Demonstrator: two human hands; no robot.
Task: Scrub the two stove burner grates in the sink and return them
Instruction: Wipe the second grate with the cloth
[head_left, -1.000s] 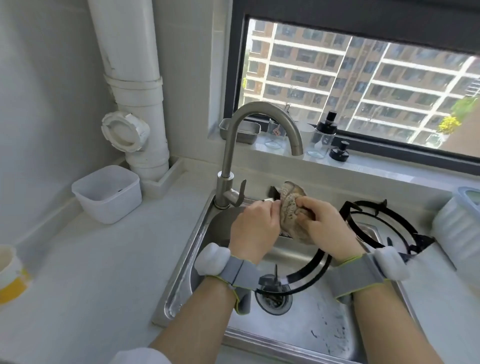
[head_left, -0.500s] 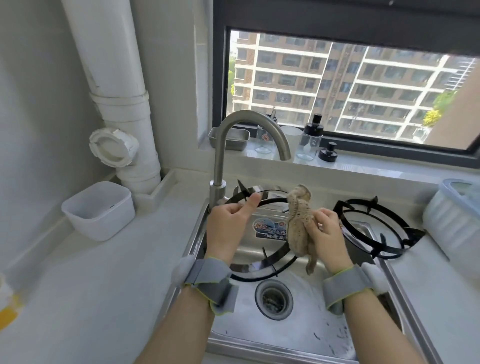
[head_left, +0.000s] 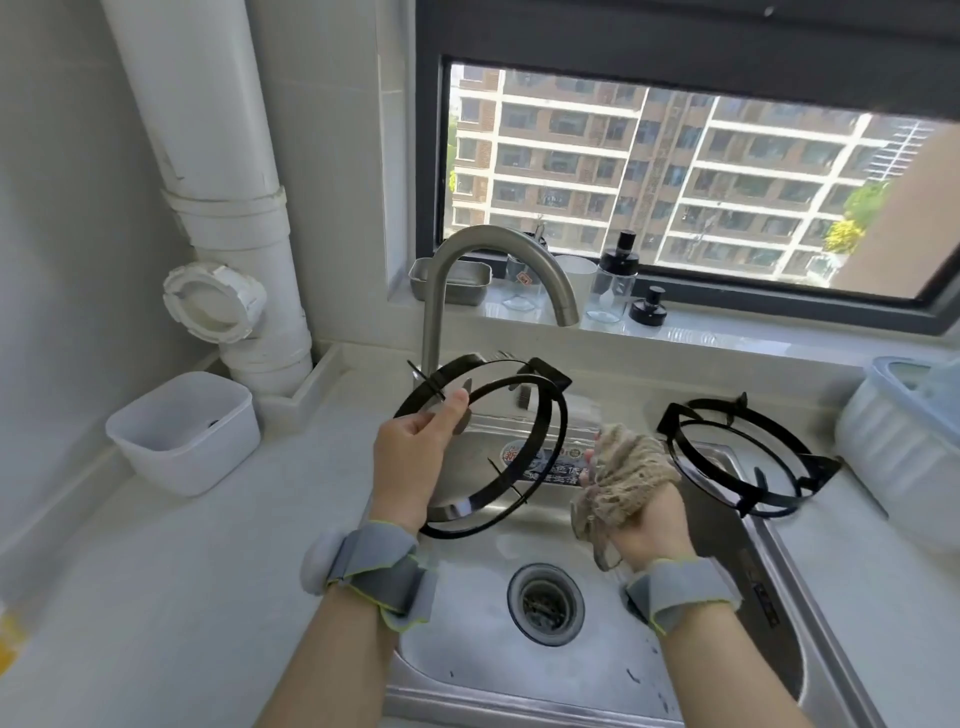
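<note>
My left hand grips a black ring-shaped burner grate by its left rim and holds it tilted up above the steel sink, just under the tap. My right hand holds a bunched beige scrubbing cloth to the right of that grate, apart from it. A second black grate rests on the sink's right rim and the counter beside it.
The curved steel tap rises behind the held grate. The drain strainer sits in the sink floor. A white plastic tub stands on the left counter, a white ribbed container on the right. Jars and a metal tray line the windowsill.
My left hand has lifted the grate out of the sink and tilted it upright. My right hand with the cloth has come off the grate and moved right.
</note>
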